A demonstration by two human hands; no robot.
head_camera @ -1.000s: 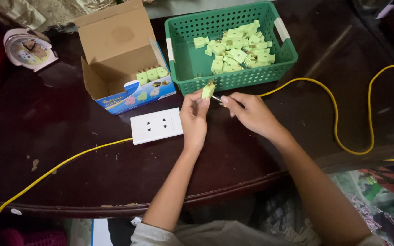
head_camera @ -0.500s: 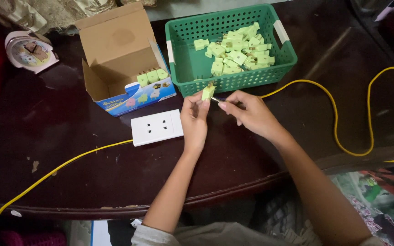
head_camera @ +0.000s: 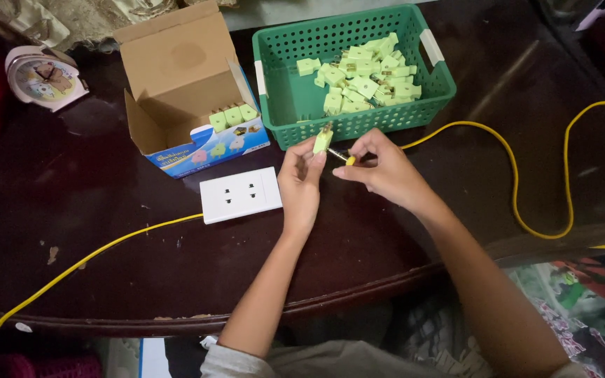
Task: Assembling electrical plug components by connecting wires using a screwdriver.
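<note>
Now we are pinching a pale green plug adapter (head_camera: pixel 323 141) in our left hand (head_camera: pixel 301 183), prongs up, just in front of the green basket (head_camera: pixel 285 105). Our right hand (head_camera: pixel 381 168) is closing thumb and fingers on a small yellow-handled screwdriver (head_camera: pixel 342 157) (tip aimed at the adapter). Both hands are holding almost the same pose as a second ago.

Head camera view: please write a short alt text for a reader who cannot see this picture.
Over a dark wooden table, the left hand holds a pale green plug while the right hand pinches the bare tip of a yellow cable beside it. Behind them are a green basket of similar plugs, an open cardboard box and a white socket plate.
</note>
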